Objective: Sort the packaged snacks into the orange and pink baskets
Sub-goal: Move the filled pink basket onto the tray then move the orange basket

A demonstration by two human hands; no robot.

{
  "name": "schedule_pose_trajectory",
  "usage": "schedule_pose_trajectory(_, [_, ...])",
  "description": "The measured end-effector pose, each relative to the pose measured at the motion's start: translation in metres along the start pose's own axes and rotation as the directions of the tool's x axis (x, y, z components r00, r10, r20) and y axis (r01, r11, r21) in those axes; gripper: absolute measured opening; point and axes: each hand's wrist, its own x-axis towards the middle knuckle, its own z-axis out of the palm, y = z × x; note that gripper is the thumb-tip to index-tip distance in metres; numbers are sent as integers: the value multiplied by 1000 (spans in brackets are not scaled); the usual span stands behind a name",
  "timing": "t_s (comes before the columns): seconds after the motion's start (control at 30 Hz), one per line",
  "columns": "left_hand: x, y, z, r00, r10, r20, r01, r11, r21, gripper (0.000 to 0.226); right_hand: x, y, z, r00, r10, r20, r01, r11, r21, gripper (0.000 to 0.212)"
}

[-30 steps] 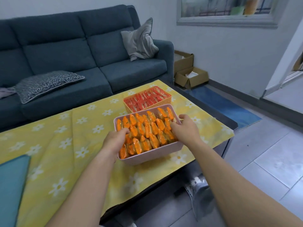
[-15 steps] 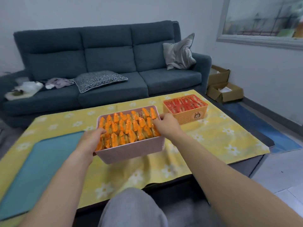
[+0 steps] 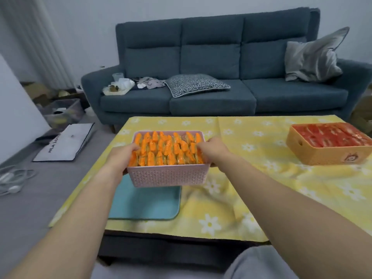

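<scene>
head view: left hand (image 3: pixel 120 156) and right hand (image 3: pixel 213 151) grip the pink basket (image 3: pixel 168 175) of orange snacks (image 3: pixel 167 150).

Blue sofa (image 3: pixel 217 77) against plain, seemingly grey wall (image 3: pixel 80 27).

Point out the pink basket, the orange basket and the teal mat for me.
pink perforated plastic basket (image 3: pixel 168 176), head view, on its front wall.
orange woven basket (image 3: pixel 326 156), head view, on its front wall.
teal rectangular mat (image 3: pixel 145 204), head view, on its bare near part.

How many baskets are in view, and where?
2. The pink basket is held by the left hand and right hand over the teal mat; the orange basket sits on the tablecloth, far right. None seems hidden.
</scene>
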Motion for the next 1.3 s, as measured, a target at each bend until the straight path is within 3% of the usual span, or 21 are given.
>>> schedule_pose_trajectory(0.2, [68,-22,-22,998,-24,-56,21,999,-46,24,48,-5,60,998,16,66,-16,1000,2,17])
schedule_pose_trajectory(0.27, [87,-28,-21,996,22,-81,-21,1000,11,13,68,-2,76,995,4,97,-4,1000,-3,16])
schedule_pose_trajectory(0.47, [132,-37,-10,983,143,-117,-124,980,158,13,107,8,104,992,-60,111,55,997,46,33])
schedule_pose_trajectory(0.63, [149,-39,1,990,109,-90,-65,917,394,13,112,13,107,989,-86,118,82,996,44,40])
schedule_pose_trajectory(0.7, [148,-38,6,988,114,-101,-46,856,515,42,105,11,98,988,-80,131,75,996,41,38])
schedule_pose_trajectory(0.77, [136,-35,14,964,220,-148,-83,782,618,60,98,11,86,987,-92,131,96,995,-25,23])
schedule_pose_trajectory(0.8, [124,-31,22,949,280,-145,-127,759,638,62,96,14,76,986,-103,129,113,991,-72,33])
schedule_pose_trajectory(0.9, [88,-20,49,918,387,-81,-252,730,635,63,84,20,43,986,-132,98,148,971,-186,58])
schedule_pose_trajectory(1.07, [24,0,105,894,426,136,-424,709,564,43,49,38,-39,989,-132,60,144,947,-286,55])
schedule_pose_trajectory(1.3, [-72,22,200,853,338,397,-505,725,468,45,1,85,-171,992,-94,-79,58,924,-378,56])
